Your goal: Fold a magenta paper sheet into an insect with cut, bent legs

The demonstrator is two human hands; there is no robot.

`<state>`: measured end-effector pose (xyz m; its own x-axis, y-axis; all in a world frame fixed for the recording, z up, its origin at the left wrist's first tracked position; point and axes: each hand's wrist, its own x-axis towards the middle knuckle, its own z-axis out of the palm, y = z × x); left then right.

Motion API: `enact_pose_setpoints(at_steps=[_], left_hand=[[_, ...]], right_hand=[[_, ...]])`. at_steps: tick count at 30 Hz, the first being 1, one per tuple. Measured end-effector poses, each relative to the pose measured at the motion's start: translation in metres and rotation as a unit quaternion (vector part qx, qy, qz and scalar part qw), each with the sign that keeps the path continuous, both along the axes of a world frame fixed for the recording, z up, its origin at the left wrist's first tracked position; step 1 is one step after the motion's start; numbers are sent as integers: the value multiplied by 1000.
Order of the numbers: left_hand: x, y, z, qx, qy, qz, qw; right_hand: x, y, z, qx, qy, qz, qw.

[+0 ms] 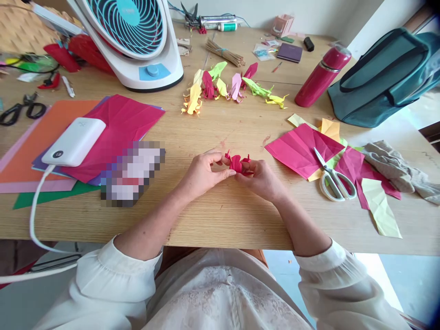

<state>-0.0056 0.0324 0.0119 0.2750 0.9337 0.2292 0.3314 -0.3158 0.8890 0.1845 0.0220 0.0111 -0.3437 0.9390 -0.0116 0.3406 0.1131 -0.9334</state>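
clamped fingers of left hand (203,173) and right hand (260,179) on small red paper figure (236,163), over table (220,220); apparently shaped thin limbs (246,159); likely needed light, careful creasing next.

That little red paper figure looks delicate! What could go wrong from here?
The red figure has thin limbs; pinched between the left hand and right hand, it might crease or tear.

The fan faces the table; if it is running, which I can't tell, it could shift the light paper figures standing loose nearby.

The scissors lie on loose paper, so pulling a sheet might drag them.
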Motion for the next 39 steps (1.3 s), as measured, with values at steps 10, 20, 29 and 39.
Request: enact_pose_setpoints(at_steps=[10,20,29,39], left_hand=[[-3,4,-1,-157,-152,-1,976],[-1,2,1,-182,-141,-15,973],[1,-5,8,-93,-21,23,995],[-9,3,7,-29,-38,-4,999]], right_hand=[[10,5,1,45,32,1,998],[6,6,-4,12,123,29,992],[2,8,-12,-35,175,16,984],[4,9,-3,52,139,-124,981]])
